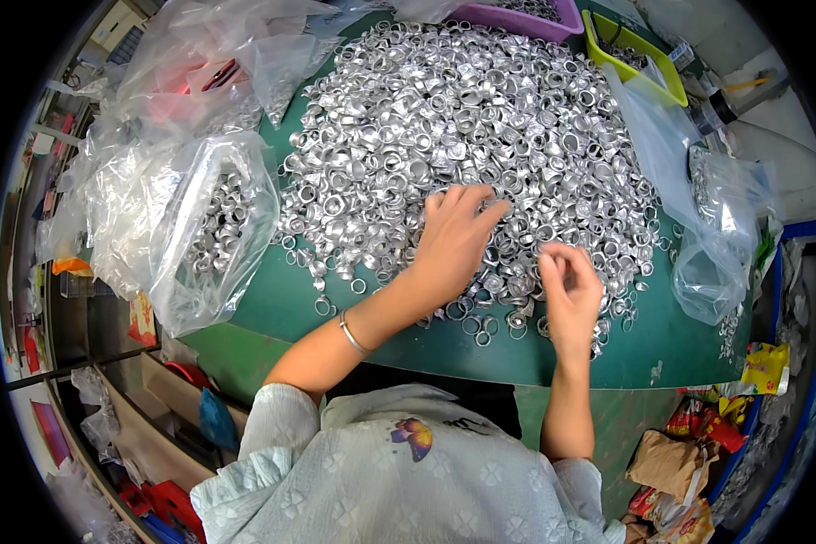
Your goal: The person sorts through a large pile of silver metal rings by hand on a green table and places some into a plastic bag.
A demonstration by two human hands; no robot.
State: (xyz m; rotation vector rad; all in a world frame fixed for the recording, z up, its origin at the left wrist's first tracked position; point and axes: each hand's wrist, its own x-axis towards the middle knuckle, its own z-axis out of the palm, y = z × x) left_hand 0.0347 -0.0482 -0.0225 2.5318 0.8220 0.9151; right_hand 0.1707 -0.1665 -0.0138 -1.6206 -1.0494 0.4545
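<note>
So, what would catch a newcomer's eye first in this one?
A big heap of small silver metal rings covers most of the green table. The left hand lies flat on its near edge, while the right hand pinches at something too small to make out. Left of the heap slumps a clear plastic bag holding more rings.

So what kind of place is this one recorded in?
Most likely a small workshop or factory sorting bench. A huge heap of small silvery metal rings covers a green table, clear plastic bags hold more of them, and coloured bins stand behind. The left hand rests on the heap.
</note>
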